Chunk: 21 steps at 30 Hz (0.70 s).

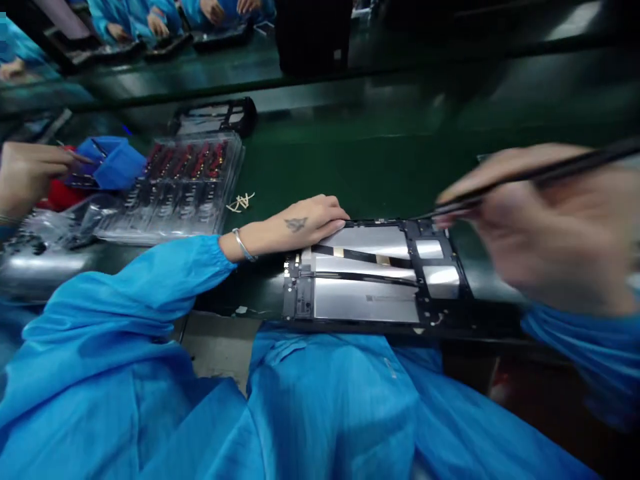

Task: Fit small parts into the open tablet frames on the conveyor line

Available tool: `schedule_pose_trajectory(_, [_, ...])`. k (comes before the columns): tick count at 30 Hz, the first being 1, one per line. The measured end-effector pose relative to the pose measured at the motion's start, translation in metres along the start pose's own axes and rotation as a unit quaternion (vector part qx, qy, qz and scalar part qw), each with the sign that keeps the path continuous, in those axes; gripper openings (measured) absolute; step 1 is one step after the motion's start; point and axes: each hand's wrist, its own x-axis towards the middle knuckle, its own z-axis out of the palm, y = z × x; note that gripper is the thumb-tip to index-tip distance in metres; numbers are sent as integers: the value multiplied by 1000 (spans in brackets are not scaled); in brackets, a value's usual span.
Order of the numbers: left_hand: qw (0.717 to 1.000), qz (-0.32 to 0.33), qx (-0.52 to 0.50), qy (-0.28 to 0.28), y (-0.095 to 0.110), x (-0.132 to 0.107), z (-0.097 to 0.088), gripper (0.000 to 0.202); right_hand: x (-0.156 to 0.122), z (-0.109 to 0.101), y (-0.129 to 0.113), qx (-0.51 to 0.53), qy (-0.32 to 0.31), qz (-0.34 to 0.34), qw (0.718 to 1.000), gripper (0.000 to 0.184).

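Note:
An opened tablet, its silver battery plates and black ribbon cables exposed, lies at the table's near edge. My left hand holds its far left edge, fingers together over the rim and thumb by the frame. Blurred by motion, my right hand is closed round black tweezers above the tablet's right end. Their thin tip is at the far right part of the tablet's edge; whether it touches cannot be made out.
Left of the tablet stand clear plastic trays of small parts with red wires, and a blue bin. A co-worker's hand reaches in there. Another opened tablet lies behind. White strips lie nearby. Other people work across the bench.

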Motion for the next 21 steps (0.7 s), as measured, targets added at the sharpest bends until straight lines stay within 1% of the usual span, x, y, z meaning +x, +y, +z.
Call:
schedule_pose_trajectory(1, [1000, 0, 2, 17, 1, -1, 7, 41, 11, 12, 3, 19, -46, -4, 999, 14])
schedule_pose_trajectory(2, [999, 0, 3, 33, 2, -2, 12, 41, 20, 22, 9, 21, -78, -5, 997, 13])
schedule_pose_trajectory(4, [999, 0, 0, 49, 1, -4, 18, 41, 33, 35, 24, 9, -113, 12, 994, 15])
schedule_pose_trajectory(5, [999, 0, -6, 51, 0, -4, 20, 40, 36, 38, 31, -3, -117, 24, 993, 18])
schedule_pose_trajectory(8, [998, 4, -24, 53, -2, -4, 21, 39, 37, 34, 41, -40, -127, 60, 989, 23])
schedule_pose_trajectory(11, [997, 8, -34, 62, -3, -4, 22, 39, 35, 27, 38, -64, -142, 78, 985, 23])
schedule_pose_trajectory(16, [998, 1, -35, 55, -2, -3, 23, 41, 36, 27, 30, -115, -153, 51, 980, 18])
schedule_pose_trajectory(21, [997, 3, -35, 65, -2, -3, 24, 42, 36, 28, 30, -125, -159, 38, 979, 19])
